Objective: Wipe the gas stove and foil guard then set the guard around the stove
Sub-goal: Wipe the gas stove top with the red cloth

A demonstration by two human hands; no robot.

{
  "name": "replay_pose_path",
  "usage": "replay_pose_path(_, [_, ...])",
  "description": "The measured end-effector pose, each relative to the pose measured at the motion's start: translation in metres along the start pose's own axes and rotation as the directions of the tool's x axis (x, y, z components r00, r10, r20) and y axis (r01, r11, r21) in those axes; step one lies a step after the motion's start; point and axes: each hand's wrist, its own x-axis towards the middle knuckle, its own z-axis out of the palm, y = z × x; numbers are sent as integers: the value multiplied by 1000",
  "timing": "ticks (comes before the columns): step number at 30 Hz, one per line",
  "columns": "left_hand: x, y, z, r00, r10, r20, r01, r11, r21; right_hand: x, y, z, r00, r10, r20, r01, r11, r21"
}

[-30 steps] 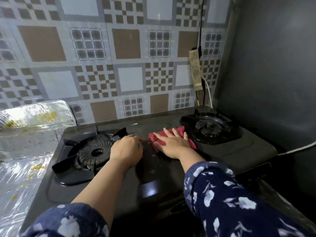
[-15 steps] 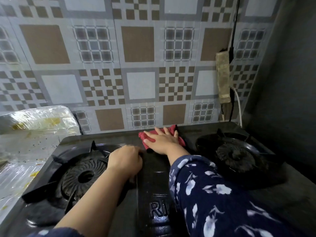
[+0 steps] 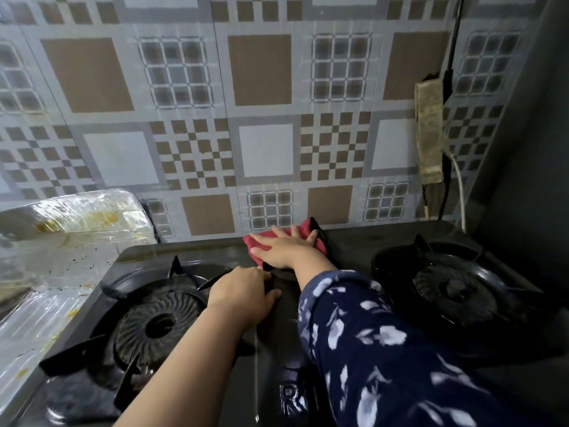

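A black two-burner gas stove [image 3: 348, 251] fills the lower half of the view. My right hand [image 3: 286, 249] lies flat, fingers spread, pressing a red cloth [image 3: 311, 231] onto the stove's back edge between the burners. My left hand [image 3: 243, 295] rests with fingers curled on the stove's middle strip, beside the left burner [image 3: 157, 322]. The right burner [image 3: 455, 288] is uncovered. The foil guard [image 3: 70, 229], shiny and stained yellow, lies to the left of the stove, apart from it.
A tiled wall [image 3: 261, 118] stands right behind the stove. A grimy power strip [image 3: 429, 134] with cables hangs on the wall at the right. A dark wall [image 3: 529, 149] closes in the right side. Foil [image 3: 34, 322] covers the counter at left.
My right hand has slid the red cloth from the stove's middle to its back edge near the wall. My left hand has stayed on the middle strip. The camera has moved closer.
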Motion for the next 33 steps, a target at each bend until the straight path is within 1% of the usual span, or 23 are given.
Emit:
replay_pose_path(2, [3,0,-1,999,-28,17,29,1000,-3,3,16,-6,999,-32,26,32,999,-24])
replay_pose_path(5, [13,9,-7,997,-78,8,78,997,-26,-2,45,-14,992,-24,123,37,994,-99])
replay_pose_path(7, [19,22,-9,999,-54,-6,53,996,-72,-8,67,-24,981,48,188,-5,976,-219])
replay_pose_path(9, [27,39,-8,1000,24,16,-22,990,-141,-12,94,-39,959,162,232,-75,936,-343])
replay_pose_path(11, [33,55,-6,996,79,40,-71,982,-173,-13,123,-54,933,234,274,-115,915,-388])
replay_pose_path(14, [41,67,3,985,118,122,-97,981,-167,-11,153,-63,913,204,353,-99,951,-294])
replay_pose_path(16, [44,68,11,974,121,192,-97,987,-131,-9,169,-64,914,185,360,-93,962,-258])
replay_pose_path(20, [47,67,19,966,119,227,-102,991,-88,-6,204,-73,907,209,366,-112,957,-267])
replay_pose_path(23, [48,66,21,966,116,231,-104,993,-63,-10,231,-79,900,214,379,-134,965,-226])
replay_pose_path(27, [51,66,19,957,116,267,-108,993,-46,-21,269,-80,912,268,310,-212,956,-202])
replay_pose_path(30, [51,67,16,950,120,289,-113,993,-42,-30,291,-74,925,269,268,-250,963,-104])
replay_pose_path(33, [51,68,16,953,115,280,-107,993,-46,-43,306,-66,940,281,195,-289,957,12])
